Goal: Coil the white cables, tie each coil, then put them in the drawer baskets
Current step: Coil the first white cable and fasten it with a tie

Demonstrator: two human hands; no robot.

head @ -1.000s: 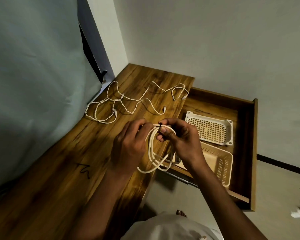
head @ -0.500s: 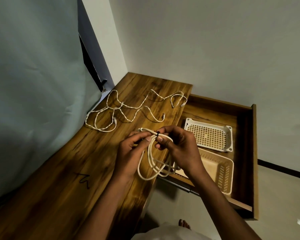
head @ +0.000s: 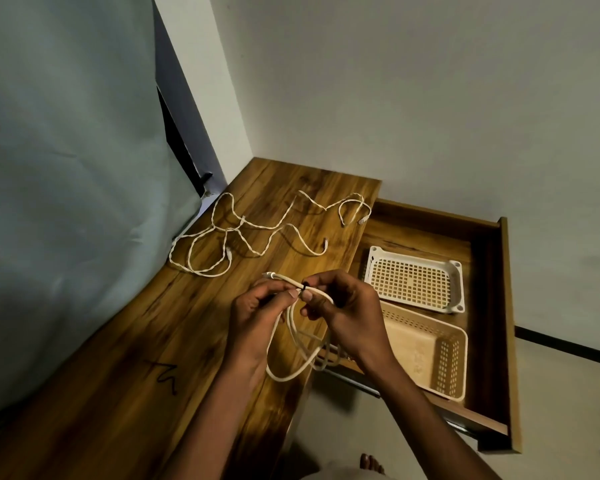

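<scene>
A coiled white cable (head: 293, 344) hangs in loops from both my hands, just above the desk's right edge. My left hand (head: 257, 317) pinches the top of the coil from the left. My right hand (head: 347, 313) pinches it from the right, fingertips at a small black tie (head: 305, 288) around the strands. Loose, tangled white cables (head: 243, 233) lie spread on the far part of the wooden desk (head: 125, 358). In the open drawer (head: 496, 306) to the right sit a white basket (head: 414, 278) and a beige basket (head: 430, 358); both look empty.
A grey-green curtain and a white wall bound the desk on the left and behind. A black scribble (head: 165, 375) marks the desk top. The drawer juts out over the floor; my bare toes (head: 371, 462) show below.
Both hands with the coil sit lower in the frame as the camera tilted up. The fingers stay closed at the black tie; the loose cables have not moved.
</scene>
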